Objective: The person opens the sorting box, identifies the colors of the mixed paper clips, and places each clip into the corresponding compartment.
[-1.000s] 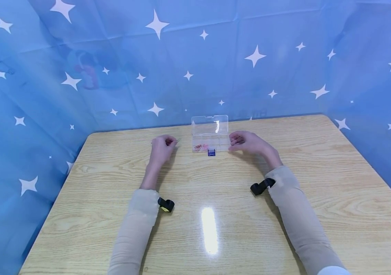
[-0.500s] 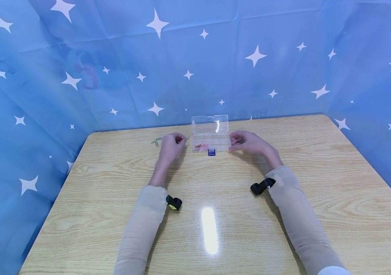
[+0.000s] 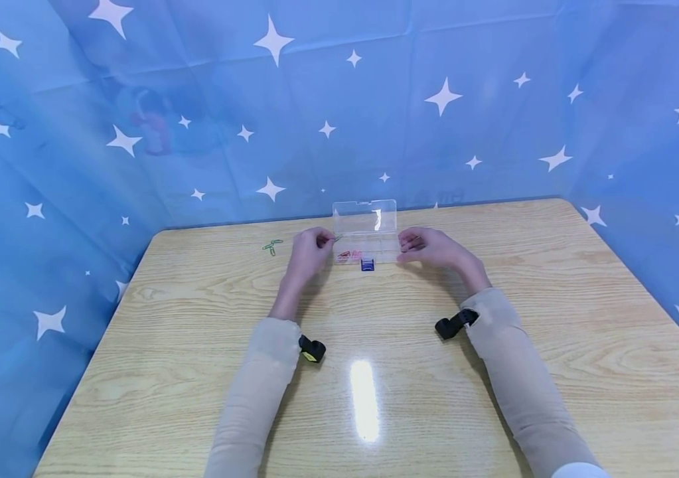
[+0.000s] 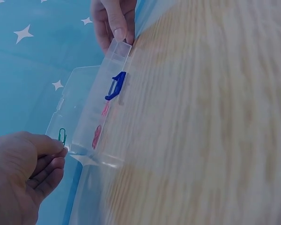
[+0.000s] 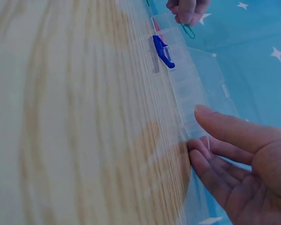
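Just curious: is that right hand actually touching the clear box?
Touching. In the left wrist view, the right hand has its fingertips on the end of the clear box.

There is one clear plastic box (image 3: 366,240) with its lid open, sitting on one wooden table (image 3: 494,398), and it has one blue clasp (image 3: 367,265) on its front at 6 o'clock. I can count two green paper clips: one green clip (image 4: 62,136) pinched in the left hand (image 3: 310,251) at 9 o'clock of the box, and one more green clip (image 3: 271,247) lying on the table farther out at 9 o'clock. There are some pink clips (image 3: 350,254) inside the box, too small to count, and there are two hands, with the right hand (image 3: 431,247) at 3 o'clock of the box.
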Available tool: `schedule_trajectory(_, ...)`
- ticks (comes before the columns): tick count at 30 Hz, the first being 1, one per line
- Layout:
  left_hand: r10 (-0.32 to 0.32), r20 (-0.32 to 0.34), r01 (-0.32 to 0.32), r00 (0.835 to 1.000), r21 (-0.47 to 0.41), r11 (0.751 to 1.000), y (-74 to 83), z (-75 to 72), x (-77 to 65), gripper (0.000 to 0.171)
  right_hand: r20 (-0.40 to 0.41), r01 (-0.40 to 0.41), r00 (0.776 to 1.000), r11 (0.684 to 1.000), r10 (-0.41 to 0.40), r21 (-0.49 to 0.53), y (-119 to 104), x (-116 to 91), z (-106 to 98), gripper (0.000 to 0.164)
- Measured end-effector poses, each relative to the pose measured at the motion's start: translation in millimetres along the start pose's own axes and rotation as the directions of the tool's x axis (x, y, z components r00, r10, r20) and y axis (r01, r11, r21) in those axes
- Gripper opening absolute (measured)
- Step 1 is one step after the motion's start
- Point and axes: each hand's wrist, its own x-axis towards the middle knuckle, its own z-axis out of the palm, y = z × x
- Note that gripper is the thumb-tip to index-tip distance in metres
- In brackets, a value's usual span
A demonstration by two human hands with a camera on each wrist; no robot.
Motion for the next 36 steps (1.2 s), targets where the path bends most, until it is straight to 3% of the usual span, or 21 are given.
schedule_trajectory(16, 0.019, 0.008, -0.019, 1.000, 0.063, 0.998, 1.4, 8.2, 6.2, 0.015, 0.005, 0.000, 1.000, 1.000, 0.000, -0.001, 0.8, 0.0, 0.8, 0.064)
schedule_trajectory(36, 0.016, -0.014, -0.015, 1.000, 0.074, 0.997, -13.4, -2.1, -2.4, 0.015, 0.001, 0.006, 1.000, 1.000, -0.006, -0.006, 1.3, -0.8, 0.5, 0.063)
